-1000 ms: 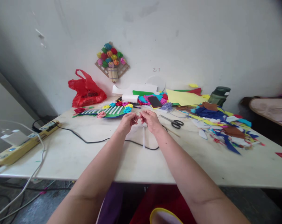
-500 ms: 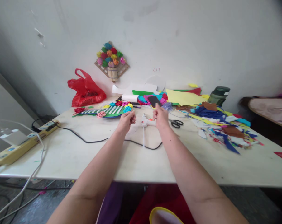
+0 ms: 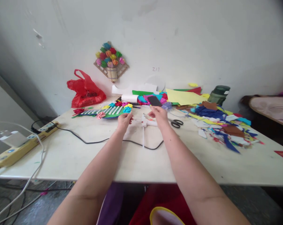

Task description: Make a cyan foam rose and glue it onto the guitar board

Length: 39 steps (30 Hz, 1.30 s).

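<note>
My left hand [image 3: 124, 121] is closed in a pinch above the table, just left of a white glue gun [image 3: 144, 121]. Whatever its fingertips may hold is too small to make out. My right hand [image 3: 159, 115] is over the handle end of the glue gun, with fingers stretched out and apart and nothing visible in them. A pale glue stick [image 3: 143, 137] sticks out of the gun towards me. Beyond my left hand lies a green and blue panel [image 3: 113, 112] with white strips and folded paper flowers [image 3: 127, 109] along it.
Black-handled scissors [image 3: 177, 123] lie right of my right hand, a dark phone [image 3: 154, 100] behind it. Coloured scraps [image 3: 228, 128] are heaped at right beside a green bottle [image 3: 219, 95]. A black cord [image 3: 85, 142] runs to a power strip [image 3: 26, 145]. A red bag [image 3: 86, 93] stands back left.
The fingers of my right hand have turned from pointing up to reaching out leftward. My left hand has shifted slightly left, still pinched. The glue gun has stayed in place.
</note>
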Motion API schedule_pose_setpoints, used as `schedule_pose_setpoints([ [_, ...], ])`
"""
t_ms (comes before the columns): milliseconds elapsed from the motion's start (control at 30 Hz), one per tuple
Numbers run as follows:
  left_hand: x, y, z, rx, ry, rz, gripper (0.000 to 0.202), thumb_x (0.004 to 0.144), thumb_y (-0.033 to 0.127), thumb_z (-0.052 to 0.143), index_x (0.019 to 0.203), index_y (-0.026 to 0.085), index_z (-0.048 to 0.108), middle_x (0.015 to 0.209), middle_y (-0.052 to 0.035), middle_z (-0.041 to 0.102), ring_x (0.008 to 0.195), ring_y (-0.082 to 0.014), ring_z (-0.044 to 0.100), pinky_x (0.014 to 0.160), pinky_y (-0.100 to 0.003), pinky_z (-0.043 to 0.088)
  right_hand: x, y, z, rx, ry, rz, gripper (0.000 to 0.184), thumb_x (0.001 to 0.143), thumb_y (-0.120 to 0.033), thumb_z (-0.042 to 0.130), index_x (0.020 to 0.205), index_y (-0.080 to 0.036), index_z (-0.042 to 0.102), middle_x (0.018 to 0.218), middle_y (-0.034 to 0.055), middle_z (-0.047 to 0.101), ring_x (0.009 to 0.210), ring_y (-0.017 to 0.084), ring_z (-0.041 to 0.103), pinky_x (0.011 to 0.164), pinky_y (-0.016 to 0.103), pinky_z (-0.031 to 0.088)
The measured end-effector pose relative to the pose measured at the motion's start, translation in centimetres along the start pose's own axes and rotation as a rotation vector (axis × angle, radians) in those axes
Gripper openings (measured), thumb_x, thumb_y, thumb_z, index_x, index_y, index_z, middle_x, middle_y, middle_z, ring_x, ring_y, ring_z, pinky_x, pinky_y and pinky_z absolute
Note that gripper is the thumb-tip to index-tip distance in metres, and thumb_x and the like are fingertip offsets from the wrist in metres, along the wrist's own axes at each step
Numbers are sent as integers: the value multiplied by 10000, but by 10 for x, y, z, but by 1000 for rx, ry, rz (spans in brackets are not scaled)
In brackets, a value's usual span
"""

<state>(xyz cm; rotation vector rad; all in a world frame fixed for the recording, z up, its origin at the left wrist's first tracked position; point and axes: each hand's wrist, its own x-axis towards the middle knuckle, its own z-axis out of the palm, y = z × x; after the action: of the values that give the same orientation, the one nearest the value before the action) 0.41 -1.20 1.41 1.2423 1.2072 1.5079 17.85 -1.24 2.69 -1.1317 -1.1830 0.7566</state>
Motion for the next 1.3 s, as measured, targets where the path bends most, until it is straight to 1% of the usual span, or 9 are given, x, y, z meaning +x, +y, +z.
schedule_pose_setpoints([
  [100,2,0,-1,20,59,9,336,720,416,605,527,146,550,462,-4,524,381,-66,424,389,-188,365,-11,2,11,-627,-267,-311,203,784,-218,521,890,-227,694,1081,32,663,1040,184,537,931,346,380],
  [167,3,-1,-1,44,66,11,377,726,433,594,482,153,528,442,-10,517,363,-69,417,381,-191,359,-16,0,13,-955,-363,-403,253,787,-209,509,948,-248,700,1204,24,607,1137,212,459,990,365,298],
  [367,6,-9,-2,138,-1,-42,320,678,367,649,463,157,538,447,-25,545,356,-79,437,384,-197,363,-13,-19,-5,-1365,-286,-137,377,750,-371,541,1022,-147,675,1121,155,619,1062,292,512,885,407,338],
  [433,6,-10,-2,159,-35,-65,281,663,342,661,485,154,552,482,-33,572,381,-86,464,396,-198,376,-10,-21,-12,-1408,-346,-21,445,756,-445,522,1014,-116,674,1091,193,627,1061,314,530,873,424,349],
  [533,4,-9,-3,173,-36,-95,242,654,313,667,510,150,561,505,-37,589,401,-91,486,406,-197,389,-8,-17,-16,-1429,-463,78,363,735,-337,560,1026,-151,673,1095,178,638,1056,300,555,850,396,384],
  [767,3,-1,-5,65,23,-75,223,637,311,675,548,146,553,490,-28,578,398,-82,480,411,-189,389,-6,-7,-16,-1350,-459,14,349,783,-275,508,1098,-185,630,1129,141,633,1078,273,558,816,333,423],
  [1000,9,14,-18,-112,269,107,237,708,363,580,601,167,501,511,12,555,386,-64,429,426,-193,371,-8,-4,-9,-1219,-247,-50,353,861,-342,415,1130,-159,552,1116,147,629,1009,272,592,779,343,428],
  [1167,17,19,-30,-123,502,202,190,772,355,507,700,183,473,559,28,556,431,-70,453,472,-190,384,-13,-1,7,-1215,-272,-38,322,856,-340,431,1074,-153,577,1076,152,645,986,253,601,772,319,429],
  [1300,16,19,-28,21,565,345,166,806,353,488,756,195,481,585,32,557,509,-91,513,544,-193,395,-16,3,23,-1179,-312,-61,320,859,-343,450,1091,-158,569,1093,156,639,1001,246,600,782,303,429],
])
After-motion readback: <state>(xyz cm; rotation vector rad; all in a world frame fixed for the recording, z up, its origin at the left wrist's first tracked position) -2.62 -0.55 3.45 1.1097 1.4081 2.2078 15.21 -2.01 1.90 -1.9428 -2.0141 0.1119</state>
